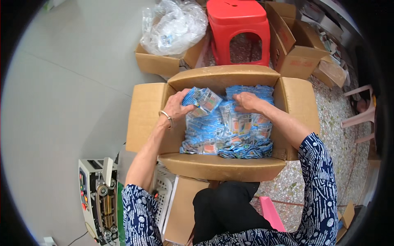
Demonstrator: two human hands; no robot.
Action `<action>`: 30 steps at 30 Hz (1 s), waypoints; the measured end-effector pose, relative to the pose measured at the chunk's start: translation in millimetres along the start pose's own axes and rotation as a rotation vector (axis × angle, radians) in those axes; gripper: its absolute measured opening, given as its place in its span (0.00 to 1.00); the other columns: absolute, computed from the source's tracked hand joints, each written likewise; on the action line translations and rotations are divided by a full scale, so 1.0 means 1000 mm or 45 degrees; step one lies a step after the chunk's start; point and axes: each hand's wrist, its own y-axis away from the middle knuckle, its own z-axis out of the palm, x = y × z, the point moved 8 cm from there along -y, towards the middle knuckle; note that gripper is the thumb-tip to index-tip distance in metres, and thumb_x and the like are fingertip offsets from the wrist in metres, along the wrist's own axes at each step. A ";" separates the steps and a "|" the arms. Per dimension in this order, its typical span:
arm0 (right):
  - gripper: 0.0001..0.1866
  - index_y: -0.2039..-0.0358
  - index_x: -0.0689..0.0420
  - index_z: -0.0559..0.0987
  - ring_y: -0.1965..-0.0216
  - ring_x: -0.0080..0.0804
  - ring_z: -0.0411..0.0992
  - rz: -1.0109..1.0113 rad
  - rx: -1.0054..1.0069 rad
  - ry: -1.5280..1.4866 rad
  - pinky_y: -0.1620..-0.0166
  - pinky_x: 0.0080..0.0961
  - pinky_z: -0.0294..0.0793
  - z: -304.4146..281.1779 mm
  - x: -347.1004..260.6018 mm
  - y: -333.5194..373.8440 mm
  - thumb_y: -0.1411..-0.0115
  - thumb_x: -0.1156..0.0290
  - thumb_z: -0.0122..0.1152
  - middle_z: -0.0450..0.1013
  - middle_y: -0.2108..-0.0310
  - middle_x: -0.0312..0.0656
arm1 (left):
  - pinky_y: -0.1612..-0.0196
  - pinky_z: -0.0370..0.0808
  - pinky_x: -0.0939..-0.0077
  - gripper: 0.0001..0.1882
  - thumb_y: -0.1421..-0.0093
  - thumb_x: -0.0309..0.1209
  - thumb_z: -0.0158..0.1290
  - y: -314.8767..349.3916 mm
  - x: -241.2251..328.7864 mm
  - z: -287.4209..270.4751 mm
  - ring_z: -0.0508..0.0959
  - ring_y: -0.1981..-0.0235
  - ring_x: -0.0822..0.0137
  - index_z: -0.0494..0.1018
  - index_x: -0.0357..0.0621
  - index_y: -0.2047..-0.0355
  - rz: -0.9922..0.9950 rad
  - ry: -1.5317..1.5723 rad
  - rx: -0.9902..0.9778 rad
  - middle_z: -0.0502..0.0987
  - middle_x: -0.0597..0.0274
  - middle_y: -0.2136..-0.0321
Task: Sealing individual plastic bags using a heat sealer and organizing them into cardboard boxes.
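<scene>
A large open cardboard box in front of me is filled with small blue-and-clear plastic packets, some with orange-pink contents showing. At the box's left side my left hand, a bracelet on its wrist, grips a few packets between thumb and fingers, lifted above the pile. My right hand reaches in from the right, its fingers curled down among packets near the back. Its fingertips are partly hidden, so what they pinch cannot be made out.
Behind the box stand a red plastic stool, a carton with clear plastic bags and an open carton. A machine with rollers is at lower left, beside a white basket. A pink chair stands at right.
</scene>
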 end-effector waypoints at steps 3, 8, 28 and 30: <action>0.20 0.68 0.62 0.76 0.63 0.50 0.72 -0.025 -0.078 -0.241 0.60 0.40 0.71 -0.005 0.008 -0.004 0.50 0.56 0.61 0.73 0.70 0.55 | 0.80 0.74 0.82 0.26 0.54 0.33 0.59 0.020 0.021 -0.029 0.74 0.72 0.77 0.68 0.49 0.53 -0.274 0.277 -0.114 0.74 0.68 0.69; 0.28 0.55 0.61 0.73 0.59 0.39 0.70 -0.167 -0.123 -0.609 0.57 0.32 0.70 -0.060 -0.042 0.010 0.46 0.49 0.55 0.70 0.60 0.51 | 0.79 0.77 0.76 0.27 0.58 0.37 0.59 0.048 0.037 -0.045 0.75 0.72 0.70 0.69 0.49 0.55 -0.269 0.245 -0.080 0.74 0.62 0.70; 0.12 0.64 0.61 0.78 0.67 0.15 0.70 -0.384 -0.246 -1.374 0.61 0.16 0.68 -0.057 -0.249 0.155 0.47 0.69 0.61 0.76 0.67 0.34 | 0.78 0.76 0.78 0.26 0.57 0.37 0.61 0.277 0.156 -0.080 0.75 0.70 0.75 0.70 0.48 0.55 -0.446 0.629 -0.033 0.75 0.68 0.70; 0.12 0.63 0.61 0.78 0.67 0.15 0.70 -0.361 -0.233 -1.494 0.61 0.17 0.69 -0.051 -0.251 0.160 0.47 0.69 0.61 0.76 0.66 0.34 | 0.80 0.75 0.79 0.26 0.57 0.35 0.61 0.316 0.144 -0.074 0.75 0.70 0.75 0.70 0.47 0.56 -0.521 0.697 -0.006 0.75 0.68 0.71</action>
